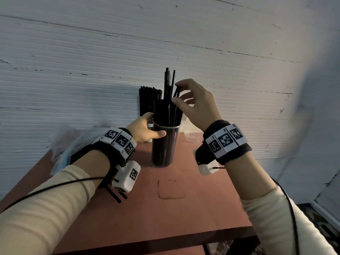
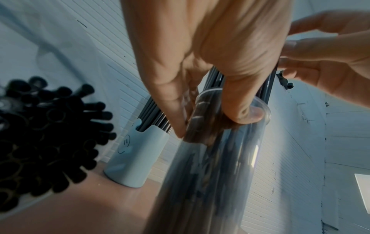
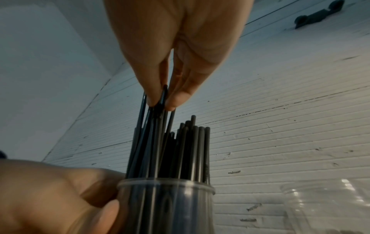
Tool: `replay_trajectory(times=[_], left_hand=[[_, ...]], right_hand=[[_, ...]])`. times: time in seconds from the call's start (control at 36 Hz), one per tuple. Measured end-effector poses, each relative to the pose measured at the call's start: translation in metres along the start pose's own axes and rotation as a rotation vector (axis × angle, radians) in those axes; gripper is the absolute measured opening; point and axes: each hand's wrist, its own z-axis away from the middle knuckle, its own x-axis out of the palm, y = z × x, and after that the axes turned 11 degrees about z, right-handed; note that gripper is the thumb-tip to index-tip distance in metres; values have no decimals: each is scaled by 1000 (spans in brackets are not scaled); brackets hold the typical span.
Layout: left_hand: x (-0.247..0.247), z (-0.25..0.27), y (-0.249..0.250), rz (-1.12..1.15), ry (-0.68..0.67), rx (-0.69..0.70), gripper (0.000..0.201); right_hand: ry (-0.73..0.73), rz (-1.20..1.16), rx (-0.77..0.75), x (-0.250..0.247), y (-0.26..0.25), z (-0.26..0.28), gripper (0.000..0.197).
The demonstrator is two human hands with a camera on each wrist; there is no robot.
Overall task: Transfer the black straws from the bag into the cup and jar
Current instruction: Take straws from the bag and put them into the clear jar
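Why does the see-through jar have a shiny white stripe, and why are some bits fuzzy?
Left wrist view: light glints off the clear jar, and the left hand sits too near the lens, so it blurs. Head view: the right edge smears and the wall lines bend. Right wrist view: the right hand pinching the straws is dim and soft.

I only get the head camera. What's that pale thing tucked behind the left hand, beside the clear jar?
Observer: A pale blue cup with a drawn smiley face, already holding straws.
Operator: Is the right hand actually gripping anything?
Observer: Yes, the right hand pinches several straw tops between thumb and fingers, above the jar.
Operator: Are there more straws somewhere?
Observer: A thick bundle of black ones lies left of the cup, open ends facing the left wrist camera.
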Motion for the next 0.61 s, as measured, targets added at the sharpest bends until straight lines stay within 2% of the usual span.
replay_trajectory(times=[0.14, 0.28, 0.39, 0.5, 0.61], left_hand=[[0, 1, 3, 2, -6, 1, 68], [-1, 1, 3, -25, -2, -5, 70], [0, 2, 4, -46, 4, -12, 70], [0, 2, 4, -59, 4, -22, 70], [-1, 3, 4, -65, -1, -31, 71]], right_hand=[[-31, 3, -12, 0, -8, -7, 30], [-2, 95, 31, 5, -9, -8, 15], [18, 109, 35, 0, -12, -9, 14], [109, 63, 36, -1, -12, -6, 14], [68, 94, 61, 3, -11, -1, 15]])
